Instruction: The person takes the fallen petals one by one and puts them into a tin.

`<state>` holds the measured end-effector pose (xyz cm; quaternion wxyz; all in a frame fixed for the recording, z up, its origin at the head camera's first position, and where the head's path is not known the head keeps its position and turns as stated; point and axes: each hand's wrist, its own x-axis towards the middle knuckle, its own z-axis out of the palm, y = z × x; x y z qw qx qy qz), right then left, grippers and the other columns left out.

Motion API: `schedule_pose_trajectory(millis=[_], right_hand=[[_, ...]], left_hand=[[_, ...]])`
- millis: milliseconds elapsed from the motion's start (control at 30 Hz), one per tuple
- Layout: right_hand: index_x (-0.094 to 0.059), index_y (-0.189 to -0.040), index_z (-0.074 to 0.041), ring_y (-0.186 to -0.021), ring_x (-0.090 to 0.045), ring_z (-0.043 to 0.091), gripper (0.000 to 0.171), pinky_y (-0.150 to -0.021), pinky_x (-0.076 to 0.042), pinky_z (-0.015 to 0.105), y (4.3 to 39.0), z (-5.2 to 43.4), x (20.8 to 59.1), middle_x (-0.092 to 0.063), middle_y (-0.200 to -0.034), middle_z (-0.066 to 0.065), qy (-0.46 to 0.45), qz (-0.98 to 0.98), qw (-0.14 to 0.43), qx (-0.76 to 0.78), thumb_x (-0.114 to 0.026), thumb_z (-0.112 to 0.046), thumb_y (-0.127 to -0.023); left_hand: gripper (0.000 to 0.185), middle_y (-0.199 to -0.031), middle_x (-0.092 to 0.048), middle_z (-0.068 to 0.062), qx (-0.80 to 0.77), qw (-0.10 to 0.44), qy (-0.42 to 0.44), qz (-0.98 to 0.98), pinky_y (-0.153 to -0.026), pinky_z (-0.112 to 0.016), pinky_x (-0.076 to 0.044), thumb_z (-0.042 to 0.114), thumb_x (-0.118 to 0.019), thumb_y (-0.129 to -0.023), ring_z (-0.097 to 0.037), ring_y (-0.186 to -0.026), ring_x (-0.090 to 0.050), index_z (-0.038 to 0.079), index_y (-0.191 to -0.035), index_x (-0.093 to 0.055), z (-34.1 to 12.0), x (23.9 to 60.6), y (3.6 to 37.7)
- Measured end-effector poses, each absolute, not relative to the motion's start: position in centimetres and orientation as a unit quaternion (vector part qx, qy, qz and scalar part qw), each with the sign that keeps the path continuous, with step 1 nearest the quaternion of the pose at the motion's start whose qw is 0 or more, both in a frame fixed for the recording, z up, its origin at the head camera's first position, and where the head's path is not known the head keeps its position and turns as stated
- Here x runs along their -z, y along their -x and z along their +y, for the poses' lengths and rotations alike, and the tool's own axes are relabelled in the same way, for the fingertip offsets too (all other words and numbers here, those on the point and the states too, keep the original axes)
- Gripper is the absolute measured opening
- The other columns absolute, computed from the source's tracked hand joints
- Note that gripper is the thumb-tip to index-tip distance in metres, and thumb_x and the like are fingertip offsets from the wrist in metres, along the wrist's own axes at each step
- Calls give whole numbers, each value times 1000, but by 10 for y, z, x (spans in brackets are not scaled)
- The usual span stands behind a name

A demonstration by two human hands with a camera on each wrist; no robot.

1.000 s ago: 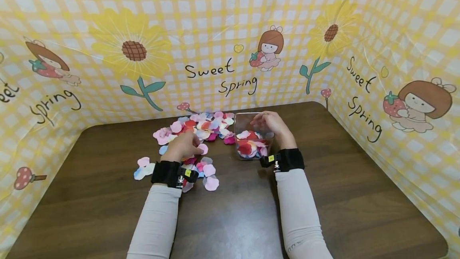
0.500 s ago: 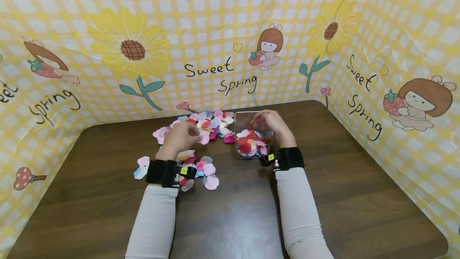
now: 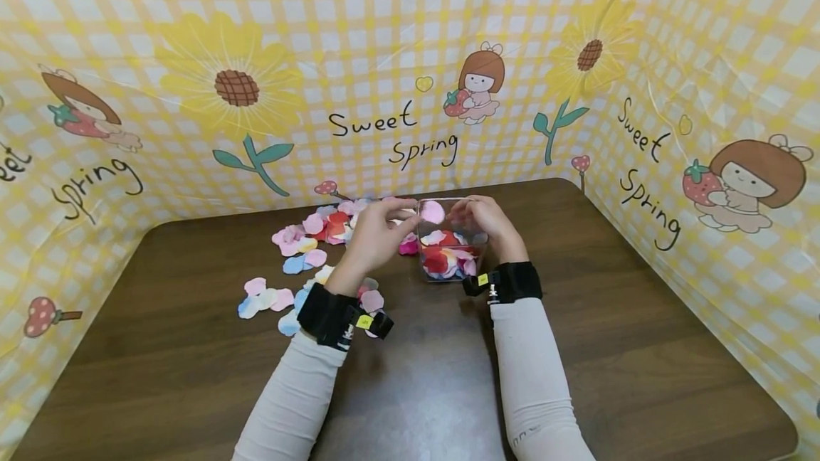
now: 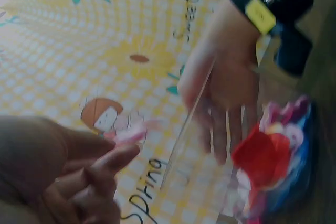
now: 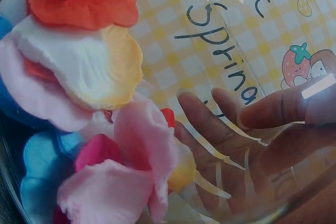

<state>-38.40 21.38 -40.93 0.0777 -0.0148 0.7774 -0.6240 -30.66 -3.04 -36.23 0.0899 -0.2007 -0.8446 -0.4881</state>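
So the left hand (image 3: 378,233) has swung over from the loose petals (image 3: 307,247) on the table (image 3: 192,347) to the rim of the clear box (image 3: 451,272), and the scattered petals near its wrist now show more than they did a second ago; the right hand (image 3: 487,223) hasn't really budged. In the head view, the left fingertips sit right at the box's far-left corner with a pale pink petal (image 3: 432,211) just beside them over the opening. The box stands right of the pile, about mid-table, already part full of red, pink, white and blue petals, and the right hand's fingers curl round its far right side to steady it. In the left wrist view it's blurry, but the left hand (image 4: 68,177) has thumb and fingers pinched narrow on a pink petal (image 4: 128,135), with the right hand (image 4: 226,77) behind the clear wall and a red petal (image 4: 262,156) inside. In the right wrist view you're looking through the box wall (image 5: 252,66): the right hand's fingers (image 5: 252,124) press on the outside, and orange, white and pink petals (image 5: 89,72) are heaped inside. I'd say this is the drop-in step of filling the box. Next move probably just needs the pinch to let go over the opening, not over the rim, since a petal that light could easily drift outside.
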Motion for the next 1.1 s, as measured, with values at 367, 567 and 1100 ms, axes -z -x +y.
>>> schedule_pose_trajectory(millis=[367,567,1100], right_hand=[[-64,-122,3,-119,-63,38,40,-103,-45,52,384,215,410,-69,-123,20,16,780,79,621,-34,-11,-100],[-63,-124,5,-118,-61,40,41,-105,-44,55,383,215,409,-67,-124,22,11,772,86,630,-34,-9,-98],[-62,-123,5,-120,-61,39,39,-106,-42,55,380,214,407,-67,-127,23,11,772,88,629,-34,-11,-101]], left_hand=[[31,-123,-71,-7,395,76,190,-896,-68,-38,-47,20,-66,-101,-25,-78,-59,12,-130,-68,-60,360,310],[29,-124,-70,-12,320,52,130,-937,-93,-53,-48,24,-66,-100,-34,-116,-62,10,-125,-70,-104,368,320],[41,-110,-62,-19,295,-101,-80,-947,-76,-45,-44,31,-76,-92,-36,-97,-56,0,-116,-66,-179,416,334]])
